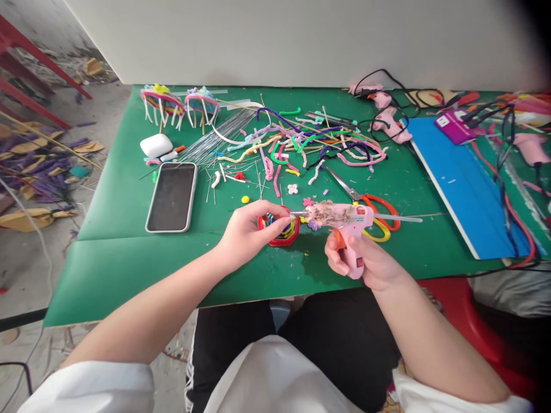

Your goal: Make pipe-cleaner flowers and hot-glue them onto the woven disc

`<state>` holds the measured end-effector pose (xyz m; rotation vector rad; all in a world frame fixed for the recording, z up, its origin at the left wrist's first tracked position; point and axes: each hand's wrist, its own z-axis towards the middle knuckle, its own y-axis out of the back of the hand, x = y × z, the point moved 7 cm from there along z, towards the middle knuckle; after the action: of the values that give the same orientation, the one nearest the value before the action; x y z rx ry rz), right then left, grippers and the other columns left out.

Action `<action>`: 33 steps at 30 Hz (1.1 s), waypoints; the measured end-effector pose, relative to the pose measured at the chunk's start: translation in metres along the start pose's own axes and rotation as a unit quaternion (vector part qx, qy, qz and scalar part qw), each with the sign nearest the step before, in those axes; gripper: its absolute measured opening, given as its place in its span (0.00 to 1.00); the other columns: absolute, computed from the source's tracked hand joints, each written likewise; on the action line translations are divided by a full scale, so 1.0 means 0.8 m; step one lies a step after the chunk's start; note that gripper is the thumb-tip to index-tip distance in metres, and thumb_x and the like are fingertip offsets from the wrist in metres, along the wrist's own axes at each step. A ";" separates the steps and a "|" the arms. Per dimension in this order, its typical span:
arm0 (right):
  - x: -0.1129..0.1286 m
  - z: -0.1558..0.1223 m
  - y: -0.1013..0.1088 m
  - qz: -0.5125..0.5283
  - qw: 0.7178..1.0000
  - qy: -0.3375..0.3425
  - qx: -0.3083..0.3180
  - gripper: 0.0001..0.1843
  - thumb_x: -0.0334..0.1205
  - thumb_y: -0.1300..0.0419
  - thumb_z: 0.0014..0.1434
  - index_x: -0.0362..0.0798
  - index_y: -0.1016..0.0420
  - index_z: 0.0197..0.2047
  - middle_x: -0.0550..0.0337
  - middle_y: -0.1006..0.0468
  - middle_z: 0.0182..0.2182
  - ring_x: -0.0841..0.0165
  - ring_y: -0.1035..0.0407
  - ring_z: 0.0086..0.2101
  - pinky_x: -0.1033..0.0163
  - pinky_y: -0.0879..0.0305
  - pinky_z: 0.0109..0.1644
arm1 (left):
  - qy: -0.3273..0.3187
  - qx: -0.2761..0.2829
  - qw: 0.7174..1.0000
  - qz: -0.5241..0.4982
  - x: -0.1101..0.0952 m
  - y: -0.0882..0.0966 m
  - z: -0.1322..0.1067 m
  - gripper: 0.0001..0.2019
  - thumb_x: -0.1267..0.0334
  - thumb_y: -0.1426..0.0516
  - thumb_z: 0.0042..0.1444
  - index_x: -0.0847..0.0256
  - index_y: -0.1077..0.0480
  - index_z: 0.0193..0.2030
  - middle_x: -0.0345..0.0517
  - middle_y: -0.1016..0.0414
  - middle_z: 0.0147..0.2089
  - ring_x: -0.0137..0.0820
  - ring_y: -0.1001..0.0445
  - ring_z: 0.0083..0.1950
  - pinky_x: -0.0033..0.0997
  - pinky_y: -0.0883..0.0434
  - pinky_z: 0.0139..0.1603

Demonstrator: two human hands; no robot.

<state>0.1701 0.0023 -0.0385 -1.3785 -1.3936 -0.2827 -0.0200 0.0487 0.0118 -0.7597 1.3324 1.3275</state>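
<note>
My right hand point(365, 258) is wrapped round the handle of a pink hot glue gun point(359, 218), fingers by its orange trigger. A clear glue stick point(404, 218) sticks out of its back end. The metal nozzle points left, right by the fingertips of my left hand point(253, 229). Thumb and finger of that hand are pinched together; whatever they hold is too small to make out. Under them lies a red-rimmed piece with yellow and blue coils point(284, 234), partly covered by the hand. Scissors point(379, 215) with orange and yellow handles lie behind the glue gun.
A phone point(171, 198) and a white case point(156, 146) lie at left on the green table point(112, 258). Pipe cleaners point(279, 149) and thin wires point(219, 137) are strewn across the middle. Two small umbrella-like crafts point(161, 102) stand behind. A blue board point(460, 189) and cables are at right.
</note>
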 end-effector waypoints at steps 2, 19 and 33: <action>0.001 0.000 -0.001 0.004 1.000 0.003 0.000 0.15 0.52 0.39 0.53 0.48 0.26 0.32 0.61 0.30 0.22 0.75 0.40 0.17 0.67 0.48 0.21 | 0.005 0.002 1.000 -0.008 0.002 0.000 0.000 0.07 0.59 0.41 0.54 0.60 0.27 0.32 0.43 0.22 0.35 0.28 0.25 0.37 0.27 0.28 0.40; -0.001 0.002 -0.005 0.030 1.000 -0.002 0.001 0.14 0.51 0.39 0.54 0.46 0.26 0.32 0.62 0.30 0.23 0.77 0.40 0.17 0.68 0.48 0.21 | 0.003 0.009 1.000 -0.016 0.003 -0.002 0.002 0.08 0.59 0.41 0.54 0.61 0.27 0.33 0.42 0.22 0.35 0.27 0.26 0.36 0.26 0.30 0.39; 0.027 -0.009 0.029 -0.188 0.967 0.047 -0.166 0.15 0.50 0.35 0.49 0.46 0.27 0.31 0.61 0.26 0.24 0.74 0.33 0.21 0.68 0.38 0.24 | -0.057 -0.134 0.898 0.416 0.009 0.104 0.037 0.09 0.60 0.46 0.57 0.57 0.25 0.36 0.45 0.22 0.36 0.35 0.27 0.39 0.36 0.33 0.43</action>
<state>0.1986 0.0150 -0.0305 -1.3353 -1.5723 -0.8532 -0.0930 0.0938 0.0336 -0.2537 1.4523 2.2293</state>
